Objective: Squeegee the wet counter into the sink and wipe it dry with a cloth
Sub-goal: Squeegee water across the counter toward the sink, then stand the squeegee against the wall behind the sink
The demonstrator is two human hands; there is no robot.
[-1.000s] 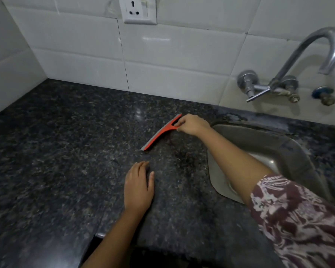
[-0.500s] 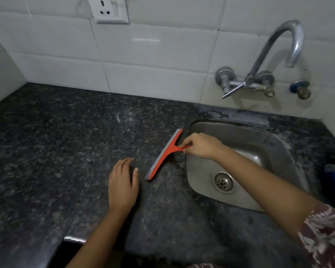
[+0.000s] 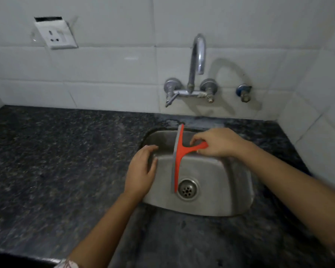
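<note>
Squeegee [image 3: 177,157] handle end seemingly hidden under right hand [image 3: 219,142].

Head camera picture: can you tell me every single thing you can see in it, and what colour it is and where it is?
Plastic squeegee with grey rubber blade: one, orange-red, held over the sink basin, blade running from the back rim toward the drain.
Steel sink: one, silver-grey, set into the counter, right of middle.
Round drain: one, silver, in the sink floor.
Speckled stone counter: one, black-grey, around the sink.
Curved metal tap: one, chrome, on the wall above the sink.
Small wall valve: one, blue and metal, right of the tap.
Wall socket: one, white, upper left.
Wall tiles: many, white, behind the counter.
Left hand: open, at the sink's left rim.
Right hand: gripping the squeegee handle.
</note>
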